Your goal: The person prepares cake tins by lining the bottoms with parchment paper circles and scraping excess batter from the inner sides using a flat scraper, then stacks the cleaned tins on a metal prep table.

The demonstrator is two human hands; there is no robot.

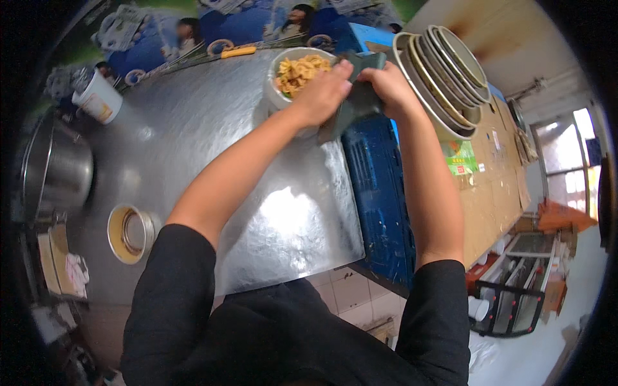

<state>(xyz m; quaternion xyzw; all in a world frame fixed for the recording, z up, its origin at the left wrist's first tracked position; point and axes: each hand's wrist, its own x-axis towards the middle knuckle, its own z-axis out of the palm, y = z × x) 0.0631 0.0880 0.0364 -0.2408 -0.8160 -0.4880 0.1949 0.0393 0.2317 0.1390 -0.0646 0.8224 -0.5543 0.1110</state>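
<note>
Toward the far side of the metal tabletop, my left hand (324, 95) reaches past a white bowl (275, 96) of yellow-brown food pieces (297, 69). Its fingers are stretched out, with the tips against a dark green, sheet-like thing (360, 100); whether this is a bag or a cloth I cannot tell. Closed on the upper right part of that thing is my right hand (391, 90), thumb toward the left. The dark green thing hangs over the table's right edge and is partly blurred. My left hand hides part of the bowl's right side.
Right of my hands stands a stack of round metal pans (444, 83) on a cardboard-covered surface (492, 193). A blue crate-like box (380, 186) adjoins the metal table (257, 257). On the left are a steel pot (67, 170), a round tin (119, 241), a white cup (100, 100); a yellow-handled tool (238, 52) lies behind.
</note>
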